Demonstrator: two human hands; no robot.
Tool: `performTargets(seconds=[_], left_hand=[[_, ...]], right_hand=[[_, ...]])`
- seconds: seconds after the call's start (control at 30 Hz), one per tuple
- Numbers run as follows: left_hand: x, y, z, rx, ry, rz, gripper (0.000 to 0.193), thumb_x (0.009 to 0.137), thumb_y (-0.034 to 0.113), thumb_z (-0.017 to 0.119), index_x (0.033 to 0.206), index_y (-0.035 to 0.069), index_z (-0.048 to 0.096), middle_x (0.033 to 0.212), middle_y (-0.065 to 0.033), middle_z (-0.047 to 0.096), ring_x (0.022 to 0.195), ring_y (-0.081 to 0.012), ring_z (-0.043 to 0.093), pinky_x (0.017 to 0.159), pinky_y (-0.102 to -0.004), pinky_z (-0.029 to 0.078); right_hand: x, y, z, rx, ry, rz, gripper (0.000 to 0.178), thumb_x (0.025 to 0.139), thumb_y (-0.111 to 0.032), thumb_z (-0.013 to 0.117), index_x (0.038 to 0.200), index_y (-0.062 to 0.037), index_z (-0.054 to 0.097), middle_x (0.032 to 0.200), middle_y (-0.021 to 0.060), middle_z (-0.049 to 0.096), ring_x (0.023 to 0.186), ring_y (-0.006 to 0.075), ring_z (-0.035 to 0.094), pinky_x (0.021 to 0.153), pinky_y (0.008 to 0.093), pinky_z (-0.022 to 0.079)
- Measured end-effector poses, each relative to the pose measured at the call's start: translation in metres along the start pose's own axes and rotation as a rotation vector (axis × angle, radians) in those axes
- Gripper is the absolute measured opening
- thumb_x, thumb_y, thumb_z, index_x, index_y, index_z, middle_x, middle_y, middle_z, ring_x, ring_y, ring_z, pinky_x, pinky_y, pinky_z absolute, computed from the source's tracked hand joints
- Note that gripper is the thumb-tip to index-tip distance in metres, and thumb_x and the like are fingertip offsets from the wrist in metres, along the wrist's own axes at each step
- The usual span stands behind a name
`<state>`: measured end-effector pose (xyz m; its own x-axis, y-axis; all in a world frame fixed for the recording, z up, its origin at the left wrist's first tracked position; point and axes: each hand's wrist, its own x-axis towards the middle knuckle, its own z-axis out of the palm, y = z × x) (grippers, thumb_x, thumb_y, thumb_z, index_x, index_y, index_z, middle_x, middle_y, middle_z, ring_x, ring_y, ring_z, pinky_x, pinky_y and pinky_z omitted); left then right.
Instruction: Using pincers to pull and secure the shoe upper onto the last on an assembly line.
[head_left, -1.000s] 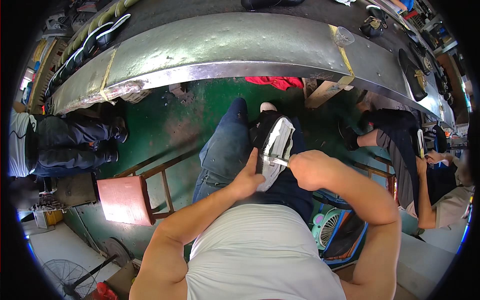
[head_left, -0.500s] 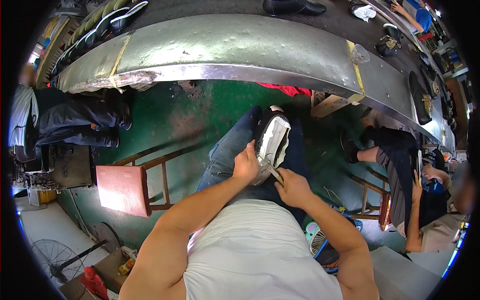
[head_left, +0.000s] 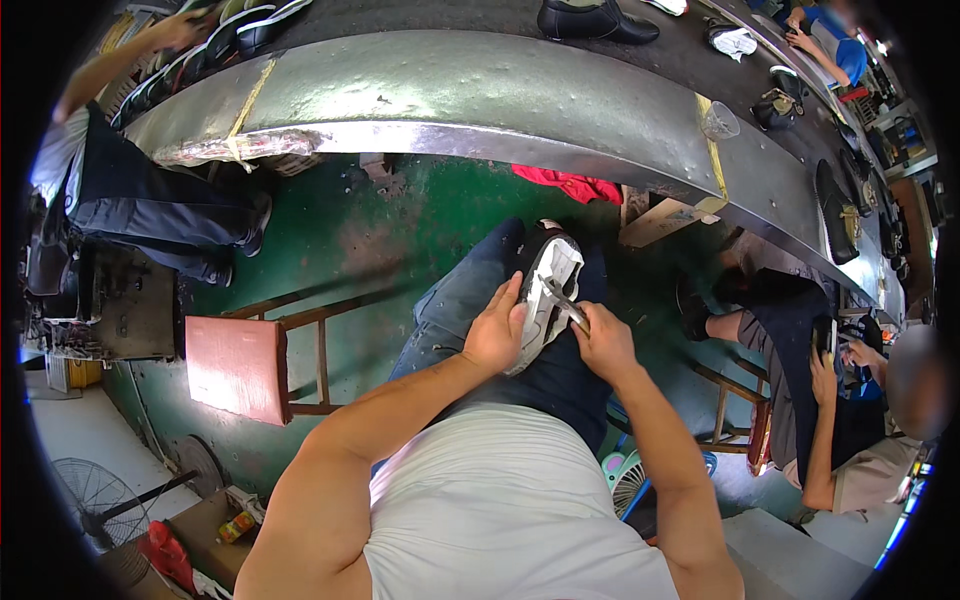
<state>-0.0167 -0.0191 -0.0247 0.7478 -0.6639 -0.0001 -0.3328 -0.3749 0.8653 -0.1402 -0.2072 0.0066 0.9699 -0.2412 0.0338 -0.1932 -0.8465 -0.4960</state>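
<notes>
Over my lap lies a shoe (head_left: 541,331), black at the toe, its underside turned up with loose white lining folded along it. My left hand (head_left: 496,330) is wrapped around the shoe's left side, its fingers partly hidden. My right hand (head_left: 604,341) is closed around the handles of metal pincers (head_left: 570,304). Their jaws reach the white lining near the middle of the shoe; whether they pinch it I cannot tell.
A metal-edged conveyor bench (head_left: 420,95) curves ahead, bearing several black shoes (head_left: 597,20). A stool (head_left: 237,367) stands left, a standing fan (head_left: 100,510) lower left. One person (head_left: 150,210) works at left, another (head_left: 800,400) sits at right. A small fan (head_left: 629,482) is beside my right arm.
The pincers have moved forward along the shoe, toward its middle, with my right hand. My left hand has shifted slightly. The person at left has stretched an arm toward the bench.
</notes>
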Motion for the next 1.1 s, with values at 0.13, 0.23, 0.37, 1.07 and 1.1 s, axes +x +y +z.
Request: performTargets(seconds=[0.13, 0.23, 0.37, 1.07, 1.1], left_hand=[[-0.003, 0.015, -0.016, 0.119, -0.153, 0.060, 0.055, 0.101, 0.021, 0.047, 0.154, 0.009, 0.034, 0.153, -0.0325, 0.032, 0.117, -0.0486, 0.058, 0.102, -0.0452, 0.048], [0.004, 0.031, -0.026, 0.318, -0.423, 0.070, 0.055, 0.102, 0.027, 0.047, 0.155, 0.027, 0.034, 0.153, -0.0390, 0.023, 0.089, -0.0497, 0.068, 0.086, -0.0498, 0.057], [0.019, 0.039, -0.027, 0.374, -0.496, -0.013, 0.054, 0.102, 0.031, 0.046, 0.155, 0.030, 0.032, 0.153, -0.0393, 0.022, 0.092, -0.0504, 0.067, 0.085, -0.0486, 0.057], [-0.014, 0.026, -0.015, -0.035, -0.283, -0.270, 0.073, 0.096, 0.032, 0.061, 0.151, -0.005, 0.031, 0.134, -0.0342, 0.055, 0.127, -0.0409, 0.055, 0.107, -0.0382, 0.043], [-0.014, 0.022, -0.017, -0.034, -0.274, -0.270, 0.073, 0.096, 0.032, 0.061, 0.151, -0.005, 0.031, 0.134, -0.0342, 0.055, 0.127, -0.0409, 0.055, 0.107, -0.0382, 0.043]], right_hand=[[-0.024, -0.007, 0.006, 0.039, 0.087, 0.084, 0.028, 0.087, -0.015, 0.068, 0.111, -0.0044, 0.058, 0.098, 0.0153, 0.064, 0.090, 0.0363, 0.065, 0.074, 0.0453, 0.053], [-0.036, 0.006, -0.009, 0.073, -0.112, 0.195, 0.022, 0.089, -0.014, 0.066, 0.107, -0.0035, 0.059, 0.097, 0.0182, 0.066, 0.090, 0.0394, 0.065, 0.076, 0.0468, 0.053], [-0.014, 0.022, -0.056, 0.402, -0.546, 0.424, 0.021, 0.095, -0.019, 0.061, 0.105, -0.0003, 0.061, 0.087, 0.0183, 0.067, 0.082, 0.0337, 0.068, 0.075, 0.0428, 0.054], [-0.036, -0.023, -0.018, 0.280, -0.255, 0.208, 0.033, 0.103, -0.029, 0.048, 0.099, 0.0017, 0.057, 0.088, 0.0258, 0.064, 0.083, 0.0454, 0.062, 0.074, 0.0476, 0.049], [-0.034, -0.024, -0.018, 0.320, -0.281, 0.249, 0.032, 0.103, -0.029, 0.049, 0.098, 0.0018, 0.057, 0.088, 0.0274, 0.064, 0.084, 0.0485, 0.061, 0.074, 0.0494, 0.049]])
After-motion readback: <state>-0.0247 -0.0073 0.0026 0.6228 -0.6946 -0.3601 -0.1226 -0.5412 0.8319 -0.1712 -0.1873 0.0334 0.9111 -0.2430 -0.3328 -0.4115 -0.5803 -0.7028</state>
